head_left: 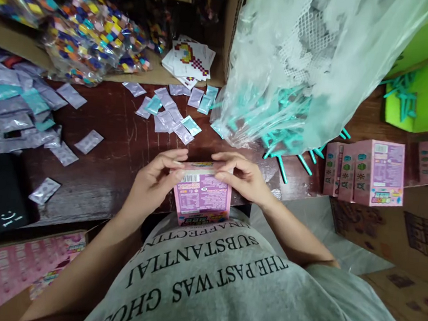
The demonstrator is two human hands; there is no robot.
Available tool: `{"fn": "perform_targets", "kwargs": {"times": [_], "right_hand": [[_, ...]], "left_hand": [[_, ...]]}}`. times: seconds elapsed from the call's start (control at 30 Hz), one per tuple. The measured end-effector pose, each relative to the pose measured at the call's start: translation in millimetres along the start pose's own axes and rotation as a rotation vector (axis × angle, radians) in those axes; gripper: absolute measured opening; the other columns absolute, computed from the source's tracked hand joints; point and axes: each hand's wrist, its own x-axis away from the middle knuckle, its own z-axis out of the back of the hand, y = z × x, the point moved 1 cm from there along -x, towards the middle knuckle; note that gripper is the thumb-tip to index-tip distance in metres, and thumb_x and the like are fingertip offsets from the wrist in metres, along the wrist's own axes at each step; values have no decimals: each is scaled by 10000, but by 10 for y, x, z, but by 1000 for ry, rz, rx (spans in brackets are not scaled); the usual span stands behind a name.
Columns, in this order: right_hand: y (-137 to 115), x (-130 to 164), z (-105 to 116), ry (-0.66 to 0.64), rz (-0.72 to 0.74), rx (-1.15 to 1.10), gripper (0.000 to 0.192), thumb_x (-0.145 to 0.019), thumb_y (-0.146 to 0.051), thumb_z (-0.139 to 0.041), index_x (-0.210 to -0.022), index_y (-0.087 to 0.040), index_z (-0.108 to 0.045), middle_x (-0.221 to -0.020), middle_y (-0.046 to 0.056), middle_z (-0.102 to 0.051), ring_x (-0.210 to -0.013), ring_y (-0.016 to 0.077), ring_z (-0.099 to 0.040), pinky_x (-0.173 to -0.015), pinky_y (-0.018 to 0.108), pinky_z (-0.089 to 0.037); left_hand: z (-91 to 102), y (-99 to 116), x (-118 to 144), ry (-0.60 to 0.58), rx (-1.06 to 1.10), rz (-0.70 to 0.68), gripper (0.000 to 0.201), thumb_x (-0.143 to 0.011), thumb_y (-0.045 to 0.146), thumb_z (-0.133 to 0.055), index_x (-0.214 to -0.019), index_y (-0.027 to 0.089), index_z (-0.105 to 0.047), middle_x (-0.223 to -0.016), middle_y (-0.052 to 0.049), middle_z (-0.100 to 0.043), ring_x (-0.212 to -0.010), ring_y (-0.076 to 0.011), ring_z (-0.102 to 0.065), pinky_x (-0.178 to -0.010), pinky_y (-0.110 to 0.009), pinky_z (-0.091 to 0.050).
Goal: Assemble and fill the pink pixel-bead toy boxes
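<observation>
Both sets of fingers (183, 158) are pinching the top flap of a pink box (202, 198), left hand (155, 182) and right hand (245, 179) gripping opposite upper corners. Its long axis is running upright toward the chest, barcode panel facing up, over the near desk (108, 169) edge, where bare wood is lying open leftward among scattered sachets (169, 111).

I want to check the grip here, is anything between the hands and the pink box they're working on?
Nothing visible is. The left hand and the right hand both touch the pink box directly, fingers pinching its top flap from either side. The small sachets and teal sticks lie farther back on the table, apart from it.
</observation>
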Motion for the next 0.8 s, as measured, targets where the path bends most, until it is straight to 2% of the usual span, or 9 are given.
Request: {"fn": "perform_targets", "kwargs": {"times": [0.1,0.17,0.23,0.33,0.4,0.47,0.6,0.73,0.8], "right_hand": [[-95,-64,-102,80,-120,-116,254,-949,-405,-918,-977,-236,-731,-1210,41,-851,-1145,188,-810,-1019,376,-646],[-119,-107,-149,125,-157,-169,308,-922,-422,-940,-996,-230,-710,-1152,34,-856,-1053,170,-806,-939,338,-648],[-126,-131,-148,122,-171,-170,316,-913,-437,-945,-982,-223,-724,-1120,32,-856,-1020,162,-795,-924,327,-644],[-103,-86,-67,57,-190,-151,253,-953,-427,-911,-983,-221,-768,-1162,37,-848,-1083,163,-792,-978,333,-647],[-59,-6,-8,6,-168,-153,252,-970,-420,-896,-1120,-241,-799,-1247,35,-825,-1129,161,-785,-1019,339,-654],[3,87,21,-23,-121,-144,354,-982,-412,-885,-1291,-273,-781,-1343,36,-784,-1186,165,-771,-1048,346,-662],[109,221,6,-7,31,-4,394,-1048,-403,-811,-1418,-293,-738,-1460,61,-734,-1380,201,-703,-1219,415,-597],[164,307,-7,69,80,93,615,-1067,-424,-781,-1627,-292,-563,-1705,114,-574,-1575,240,-569,-1315,465,-530],[211,353,-25,108,54,116,571,-1061,-383,-794,-1581,-270,-586,-1686,126,-589,-1570,237,-576,-1308,457,-536]], "left_hand": [[-11,170,-29,21,41,59,216,-979,374,-858,-1027,253,-685,-1253,-60,-845,-1118,-233,-814,-884,-358,-671],[1,215,-60,54,69,38,235,-979,357,-856,-1016,252,-649,-1121,-41,-860,-1020,-214,-820,-851,-340,-665],[38,197,-82,34,65,21,240,-989,368,-850,-986,246,-643,-1107,-47,-863,-1004,-213,-825,-851,-341,-668],[99,107,-73,-70,49,-1,241,-993,383,-855,-1020,240,-662,-1250,-83,-857,-1128,-243,-834,-899,-365,-687],[110,50,-43,-82,57,-74,358,-944,365,-909,-1168,256,-653,-1292,-84,-850,-1183,-258,-831,-937,-391,-702],[91,9,-6,-45,38,-134,464,-910,330,-941,-1251,269,-633,-1285,-71,-853,-1181,-256,-834,-963,-405,-711],[28,-18,35,16,-47,-138,222,-968,323,-884,-1062,245,-699,-1281,-48,-855,-1176,-250,-838,-1002,-417,-714],[-18,5,-11,89,-104,-138,284,-895,353,-928,-1006,259,-683,-1212,-8,-871,-1119,-280,-846,-906,-465,-731],[-91,25,-32,94,-148,-128,310,-850,393,-938,-1026,283,-708,-1175,-4,-871,-1061,-311,-843,-877,-529,-728]]}}
